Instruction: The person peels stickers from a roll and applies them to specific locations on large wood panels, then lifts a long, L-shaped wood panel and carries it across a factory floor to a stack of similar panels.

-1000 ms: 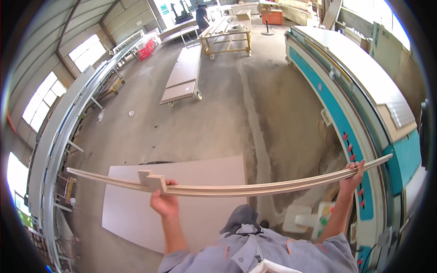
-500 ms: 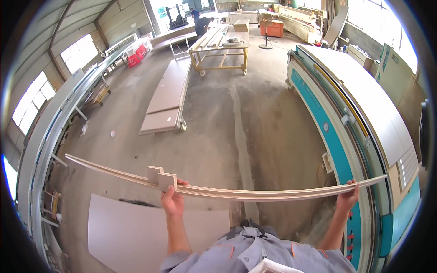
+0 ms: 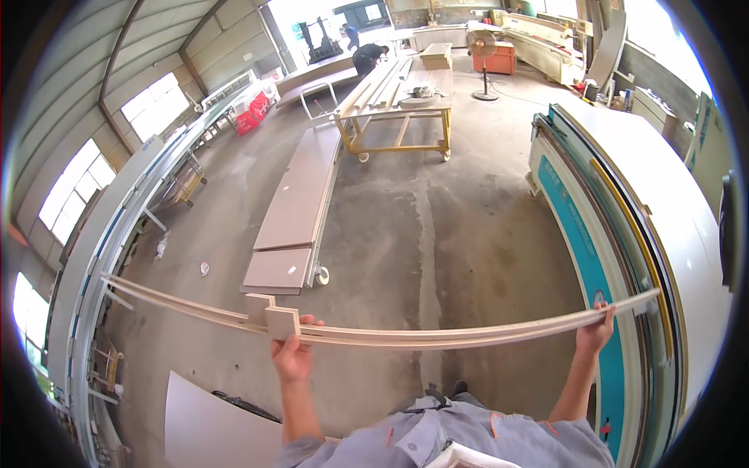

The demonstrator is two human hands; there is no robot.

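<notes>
A pair of long, thin pale wood strips (image 3: 437, 337) lies crosswise before me, side by side. My left hand (image 3: 292, 360) grips them left of the middle, thumb and fingers wrapped round the lower edge. Right beside that hand, a small flat rectangular block (image 3: 282, 321) stands up against the strips. Just behind it is a second similar block (image 3: 258, 306); how the blocks are fixed is not visible. Toward the right end, my right hand (image 3: 596, 331) is closed round the strips. Their right end reaches in front of the teal and white machine (image 3: 563, 204).
A low trolley carries long brownish panels (image 3: 292, 199) ahead. Beyond it stand a yellow-framed wheeled table (image 3: 398, 147), a pedestal fan (image 3: 484, 66) and a bending person (image 3: 367, 58). A long metal-framed conveyor (image 3: 109, 234) runs along the left. A pale sheet (image 3: 207, 425) lies low at left.
The trolley, table and machine appear lower and nearer, and the pale sheet has slid partly out of view, so I have moved forward. Both hands keep their hold on the strips.
</notes>
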